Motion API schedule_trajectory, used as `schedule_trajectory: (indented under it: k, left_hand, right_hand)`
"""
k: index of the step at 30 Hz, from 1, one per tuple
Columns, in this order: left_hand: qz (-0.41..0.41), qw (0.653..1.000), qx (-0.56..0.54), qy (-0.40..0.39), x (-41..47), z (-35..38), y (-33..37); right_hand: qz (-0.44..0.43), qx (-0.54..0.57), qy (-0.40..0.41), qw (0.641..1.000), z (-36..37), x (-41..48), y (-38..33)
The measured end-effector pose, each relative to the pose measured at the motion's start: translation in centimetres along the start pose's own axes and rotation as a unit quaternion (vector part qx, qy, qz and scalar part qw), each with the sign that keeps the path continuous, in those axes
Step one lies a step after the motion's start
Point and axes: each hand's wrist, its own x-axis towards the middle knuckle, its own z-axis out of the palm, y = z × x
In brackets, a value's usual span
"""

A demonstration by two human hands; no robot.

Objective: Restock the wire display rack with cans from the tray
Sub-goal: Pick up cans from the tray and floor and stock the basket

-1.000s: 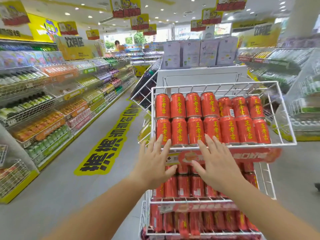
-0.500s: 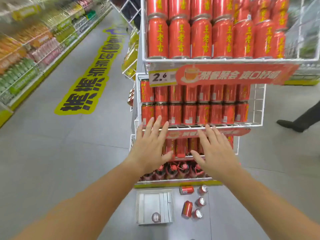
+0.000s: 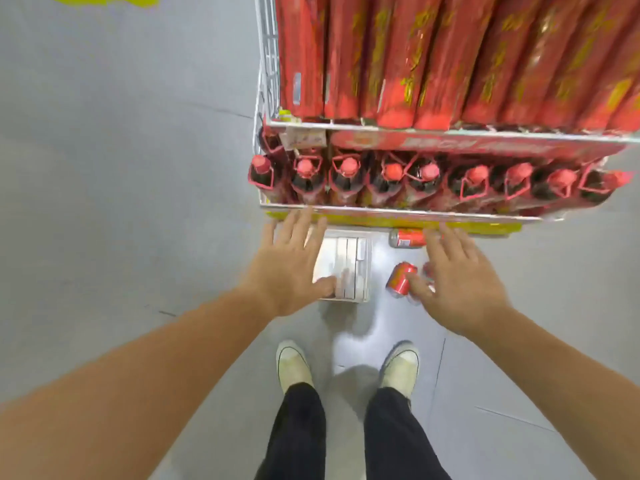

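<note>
the view is directed steeply downward at a grey floor (image 3: 121, 202) in front of the wire display rack (image 3: 266, 81). the tray (image 3: 349, 268), pale and rectangular, is seen lying flat on the floor just before the rack's yellow base strip (image 3: 485, 226), with its long axis running away from the person toward the rack. loose red cans are seen on the floor to the right of the tray. one can (image 3: 407, 238) lies on its side just beside the base strip, its long axis parallel to the rack front. a second can (image 3: 400, 278) lies on its side, its long axis slanted and its top end pointed up and to the right in the frame. further cans are mostly hidden behind the right hand (image 3: 460, 282). the left hand (image 3: 291, 265) is held above the tray's left edge. both hands are presented palm down with the fingers spread wide, and nothing is held in either grip. contact between the right hand and the cans cannot be determined. the rack's lowest tier is filled with upright bottles (image 3: 348, 178) with red caps; the tier above is packed with upright red cans (image 3: 398, 64), blurred. two pale shoes (image 3: 292, 365) and dark trouser legs are seen below the hands.
</note>
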Motion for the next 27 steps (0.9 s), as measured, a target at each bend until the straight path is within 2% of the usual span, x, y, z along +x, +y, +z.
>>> schedule_trajectory:
  k: [7,13,20,23,27]
  left_hand:
    - [-0.009,0.992,-0.019,-0.126,4.1,18.1,0.1]
    - [-0.039,0.967,-0.114,-0.223,8.5,28.8,-0.3]
    - [-0.061,0.923,-0.251,-0.286,12.0,35.9,-0.6]
    - [-0.089,0.897,-0.313,-0.3,13.2,38.1,-0.2]
    - [-0.101,0.88,-0.368,-0.283,14.2,39.4,0.3]
  right_hand:
    - [0.04,0.024,-0.073,0.996,17.6,2.8,3.5]
    - [0.1,0.091,-0.128,0.982,27.7,6.1,5.5]
    - [0.139,0.139,-0.142,0.97,34.0,10.5,6.2]
    - [0.186,0.171,-0.144,0.957,36.0,12.5,6.3]
    - [0.234,0.199,-0.13,0.943,38.5,14.3,6.1]
